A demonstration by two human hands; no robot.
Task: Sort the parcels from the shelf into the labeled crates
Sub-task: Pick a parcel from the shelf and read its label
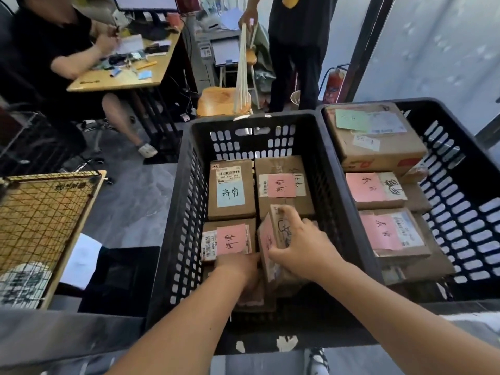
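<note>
Inside the left crate (189, 185), the right hand (303, 244) gripped a tilted parcel (270, 239) while the left hand (238, 266) pressed beside it; next, I judge, it needed laying flat.

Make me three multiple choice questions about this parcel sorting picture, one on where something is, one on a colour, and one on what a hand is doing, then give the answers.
1. Where is the parcel with the blue label?
A. far left of the left crate
B. in the right crate
C. on the desk

2. What colour is the label on the parcel next to it?
A. green
B. pink
C. white

3. What is the right hand doing?
A. hanging idle
B. pressing the crate rim
C. gripping a tilted parcel

Answers: 1 A, it lies flat in the far-left corner; 2 B, a pink sheet bears handwriting; 3 C, its fingers curl over the parcel's raised edge.
</note>
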